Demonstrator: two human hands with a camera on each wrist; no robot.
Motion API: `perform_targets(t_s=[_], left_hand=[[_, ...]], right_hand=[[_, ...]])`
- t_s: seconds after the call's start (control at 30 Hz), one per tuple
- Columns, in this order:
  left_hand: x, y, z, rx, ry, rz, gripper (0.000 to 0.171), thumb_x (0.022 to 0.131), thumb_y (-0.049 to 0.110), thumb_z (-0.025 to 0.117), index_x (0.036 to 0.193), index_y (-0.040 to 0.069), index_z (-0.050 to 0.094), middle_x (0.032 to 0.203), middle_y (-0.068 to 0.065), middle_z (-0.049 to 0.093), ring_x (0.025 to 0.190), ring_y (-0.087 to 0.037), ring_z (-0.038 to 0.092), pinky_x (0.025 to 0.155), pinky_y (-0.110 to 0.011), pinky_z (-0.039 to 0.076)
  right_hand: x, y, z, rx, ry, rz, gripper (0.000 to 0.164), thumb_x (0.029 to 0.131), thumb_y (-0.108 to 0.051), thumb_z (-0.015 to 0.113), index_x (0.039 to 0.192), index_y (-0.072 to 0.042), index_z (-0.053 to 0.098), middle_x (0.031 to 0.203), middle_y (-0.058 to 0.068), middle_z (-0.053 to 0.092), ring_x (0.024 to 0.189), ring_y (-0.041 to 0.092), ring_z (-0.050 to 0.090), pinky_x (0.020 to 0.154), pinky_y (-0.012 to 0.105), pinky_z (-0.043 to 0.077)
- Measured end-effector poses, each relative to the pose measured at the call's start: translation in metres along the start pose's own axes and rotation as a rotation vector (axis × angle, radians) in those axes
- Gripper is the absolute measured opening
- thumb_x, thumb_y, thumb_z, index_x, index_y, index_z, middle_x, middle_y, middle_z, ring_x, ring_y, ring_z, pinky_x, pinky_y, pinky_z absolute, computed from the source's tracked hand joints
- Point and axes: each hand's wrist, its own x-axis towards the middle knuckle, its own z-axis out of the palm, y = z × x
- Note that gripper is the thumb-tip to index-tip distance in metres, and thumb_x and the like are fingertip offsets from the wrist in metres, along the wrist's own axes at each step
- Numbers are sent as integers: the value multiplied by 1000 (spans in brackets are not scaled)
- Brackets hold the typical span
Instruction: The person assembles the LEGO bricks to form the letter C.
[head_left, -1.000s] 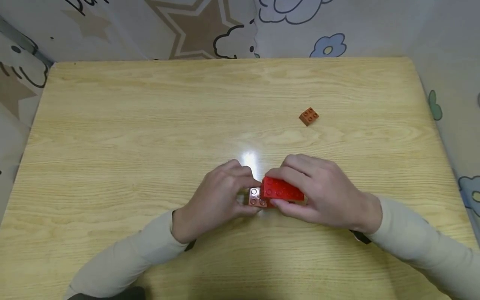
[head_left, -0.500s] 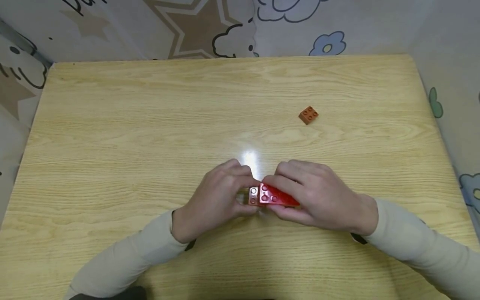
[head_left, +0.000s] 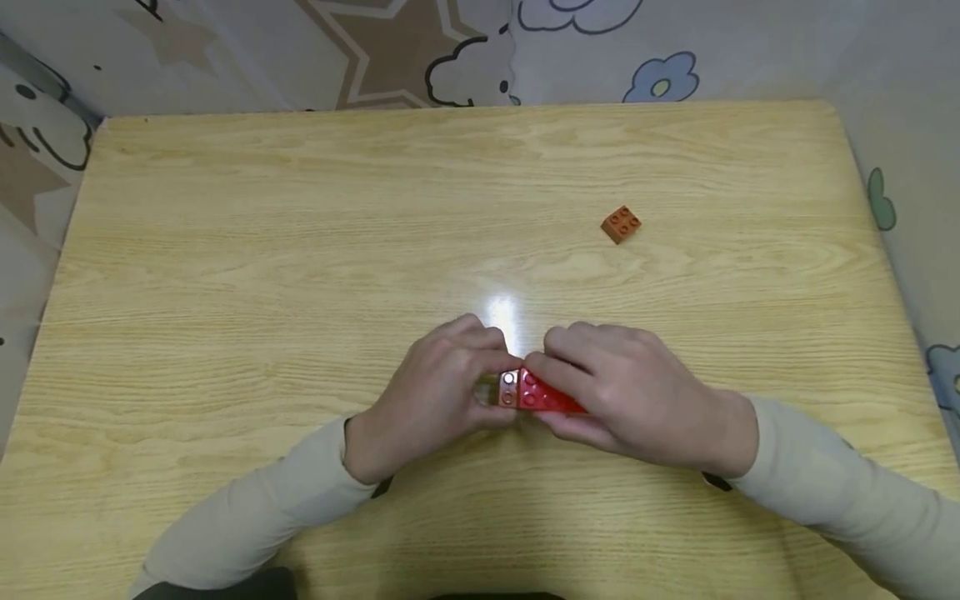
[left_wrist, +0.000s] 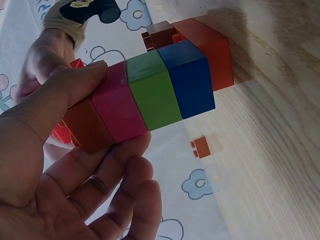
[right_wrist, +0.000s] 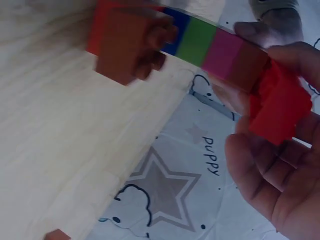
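Observation:
A tower of toy building bricks stands on the table. Its low red brick [left_wrist: 210,47] carries a small brown brick [left_wrist: 161,35] and a blue brick [left_wrist: 187,80]; above the blue come a green brick [left_wrist: 152,90], a pink brick [left_wrist: 117,102] and an orange-brown brick [left_wrist: 90,127]. My left hand [head_left: 435,387] pinches the tower near its top, thumb and fingers on opposite sides. With my right hand [head_left: 637,392] I grip a long red brick [right_wrist: 282,107], which overlaps the orange-brown brick's right half. Two studs show beside it in the head view; the right fingers hide its right end.
One loose orange-brown brick [head_left: 621,225] lies on the wooden table [head_left: 300,250], farther back and to the right. Patterned sheets [head_left: 570,67] stand behind the table and along its sides.
My right hand has brought the red brick left and down from its tilted position, covering two of the top brick's studs. My left hand keeps its hold on the tower.

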Motion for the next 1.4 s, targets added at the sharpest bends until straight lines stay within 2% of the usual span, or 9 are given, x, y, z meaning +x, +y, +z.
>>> perform_targets(t_s=[0.1,0.23,0.5,0.73,0.97,1.13,1.27,1.33,1.4], left_hand=[[1,1,-1,4,-1,4,44,70,21,105,105,3,85,87,3,70,83,-16,56,73,-27,49],[3,2,-2,7,-4,9,43,71,21,104,105,3,85,89,2,71,85,-16,57,75,-27,50],[3,2,-1,21,1,21,42,71,21,104,103,3,84,89,2,72,84,-17,58,75,-28,50],[-1,3,2,25,14,27,40,75,22,101,107,5,84,93,1,71,83,-17,54,73,-27,48],[-1,4,2,34,18,15,40,76,23,101,107,7,82,98,1,72,86,-17,56,76,-29,49],[0,5,2,37,15,10,41,75,23,102,106,7,81,98,1,71,87,-18,56,76,-29,50],[1,6,2,46,12,6,39,74,21,102,103,8,81,97,2,71,88,-18,57,77,-30,51],[1,7,1,55,9,-2,38,74,22,102,102,9,81,97,2,72,89,-18,57,77,-31,51],[0,7,1,63,4,-14,37,74,23,102,102,9,81,96,2,71,88,-18,57,77,-31,51]], right_hand=[[2,-2,-3,-36,-26,-1,31,106,-26,66,115,3,74,100,5,60,70,17,53,53,33,53],[4,-5,-5,-69,-42,0,35,91,-22,82,115,4,74,101,6,62,71,17,54,54,34,54],[3,-6,-4,-51,-29,58,38,84,-21,88,112,1,75,98,4,61,71,16,53,52,33,52],[-1,-5,0,-13,-39,133,34,86,-29,88,106,-4,74,93,1,60,72,14,53,56,31,53],[-2,-3,0,-15,-43,134,35,87,-32,88,106,-5,75,93,1,61,73,15,56,57,33,54],[-4,2,-7,33,-26,147,43,97,-48,79,113,-8,76,96,-1,64,75,13,59,58,31,53],[-9,13,-16,113,27,222,58,105,-65,61,116,-11,78,97,-7,69,77,8,61,60,29,52],[-11,24,-20,158,59,284,58,108,-64,57,116,-11,80,98,-9,72,80,7,64,63,31,55],[-14,40,-24,179,81,365,47,110,-53,62,115,-10,80,98,-8,74,82,7,65,67,32,56]])
